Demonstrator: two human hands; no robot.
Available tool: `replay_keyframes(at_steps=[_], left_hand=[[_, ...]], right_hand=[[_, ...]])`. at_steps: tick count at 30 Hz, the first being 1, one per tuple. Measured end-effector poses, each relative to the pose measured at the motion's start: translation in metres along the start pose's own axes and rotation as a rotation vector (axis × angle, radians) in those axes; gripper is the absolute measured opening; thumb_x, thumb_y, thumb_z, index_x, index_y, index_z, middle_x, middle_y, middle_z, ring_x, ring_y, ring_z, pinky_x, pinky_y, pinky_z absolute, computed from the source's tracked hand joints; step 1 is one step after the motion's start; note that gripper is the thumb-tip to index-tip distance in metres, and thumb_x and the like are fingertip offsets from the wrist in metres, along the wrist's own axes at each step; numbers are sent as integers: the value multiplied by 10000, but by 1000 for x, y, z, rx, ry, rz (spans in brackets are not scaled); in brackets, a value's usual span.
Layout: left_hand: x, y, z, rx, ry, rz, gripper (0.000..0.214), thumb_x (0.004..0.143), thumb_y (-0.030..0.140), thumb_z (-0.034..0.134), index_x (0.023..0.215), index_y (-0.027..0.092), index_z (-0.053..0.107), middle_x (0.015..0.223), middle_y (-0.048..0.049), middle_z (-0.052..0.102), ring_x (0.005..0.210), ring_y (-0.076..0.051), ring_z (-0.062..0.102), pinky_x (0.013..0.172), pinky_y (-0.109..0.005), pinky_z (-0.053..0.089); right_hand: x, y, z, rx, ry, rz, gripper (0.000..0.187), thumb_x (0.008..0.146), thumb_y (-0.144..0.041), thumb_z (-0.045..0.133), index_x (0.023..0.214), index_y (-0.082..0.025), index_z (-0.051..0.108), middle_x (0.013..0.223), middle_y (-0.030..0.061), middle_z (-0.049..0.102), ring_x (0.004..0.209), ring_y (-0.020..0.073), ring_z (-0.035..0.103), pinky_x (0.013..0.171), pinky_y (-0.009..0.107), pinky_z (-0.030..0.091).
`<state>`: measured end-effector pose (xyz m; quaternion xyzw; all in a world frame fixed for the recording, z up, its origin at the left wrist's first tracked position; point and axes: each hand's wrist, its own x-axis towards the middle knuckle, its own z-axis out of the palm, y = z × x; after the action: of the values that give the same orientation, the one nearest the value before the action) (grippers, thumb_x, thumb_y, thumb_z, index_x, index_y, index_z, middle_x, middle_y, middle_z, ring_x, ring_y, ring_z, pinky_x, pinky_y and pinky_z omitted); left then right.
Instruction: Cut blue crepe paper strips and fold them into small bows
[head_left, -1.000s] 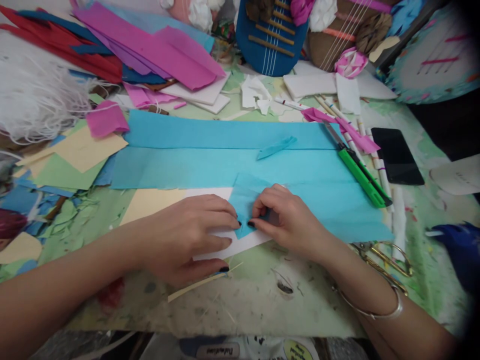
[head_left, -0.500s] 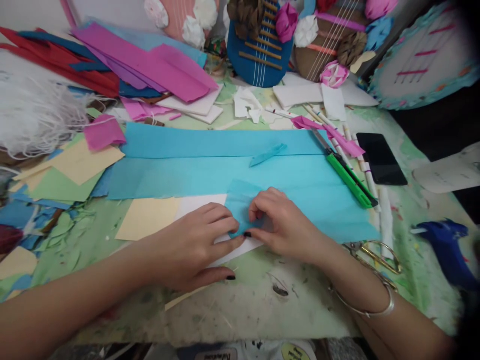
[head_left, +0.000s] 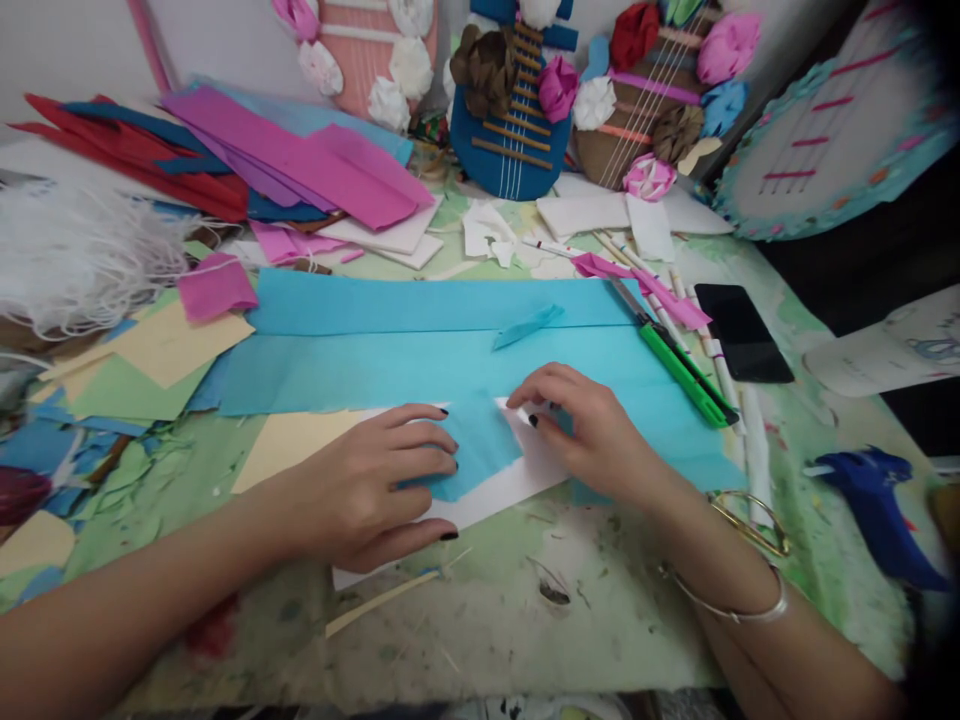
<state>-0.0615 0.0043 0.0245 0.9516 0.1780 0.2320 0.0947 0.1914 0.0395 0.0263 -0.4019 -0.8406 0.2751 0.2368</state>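
My left hand (head_left: 382,485) lies with fingers spread, fingertips on a small piece of light-blue crepe paper (head_left: 476,455). That piece rests on a white sheet of paper (head_left: 499,490). At the blue piece's upper right edge, my right hand (head_left: 589,425) has thumb and index finger drawn together; what is between them cannot be made out. Behind both hands spreads a large light-blue crepe sheet (head_left: 375,365) with a folded band along its far side. A thin blue scrap (head_left: 529,327) and a green box cutter (head_left: 686,375) lie on it.
Scissors (head_left: 757,525) lie partly under my right forearm. To the right are a black phone (head_left: 742,332) and a blue glue gun (head_left: 881,510). Paper scraps (head_left: 142,385) and white string (head_left: 82,250) crowd the left. Decorated paper instruments (head_left: 514,130) stand at the back.
My right hand has shifted slightly right and away from my left hand, and its fingertips are now higher on the blue piece. More of the white sheet shows. The view has tilted slightly.
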Motion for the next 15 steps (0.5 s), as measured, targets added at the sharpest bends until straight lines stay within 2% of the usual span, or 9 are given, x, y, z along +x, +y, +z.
replay_keyframes(at_steps=[2,4,6,11,15], left_hand=[[-1,-4,0,60,8,-19,289,850,243,628,591,140,554,944,-91,693,1003,-253,624,985,-515,451],[-2,-8,0,138,19,-34,228,843,232,633,638,141,588,997,-104,691,1050,-275,608,982,-531,449],[-3,-13,-1,224,28,-49,190,841,227,632,672,143,607,1007,-112,691,1068,-289,600,978,-542,448],[-7,-28,-3,363,51,-139,198,844,303,631,754,127,628,986,-134,689,1046,-325,597,921,-543,476],[-12,-37,-1,384,118,-148,82,829,196,639,763,150,627,947,-94,693,1019,-280,602,920,-492,484]], right_hand=[[0,0,6,-47,-29,-102,463,762,78,396,1084,-166,623,1074,102,595,991,209,516,869,379,424],[0,0,11,-82,-56,-174,470,793,68,369,1116,-153,630,1075,122,586,977,215,500,861,390,432],[-2,-2,13,-113,-67,-205,417,810,43,392,1068,-146,659,989,117,583,930,216,486,813,378,439],[-5,-8,9,-209,-82,-239,121,822,-124,590,871,-145,699,845,89,539,827,213,445,725,358,403],[-4,-11,10,-266,-51,-305,156,868,-163,558,770,-136,677,804,85,543,785,201,428,708,361,373]])
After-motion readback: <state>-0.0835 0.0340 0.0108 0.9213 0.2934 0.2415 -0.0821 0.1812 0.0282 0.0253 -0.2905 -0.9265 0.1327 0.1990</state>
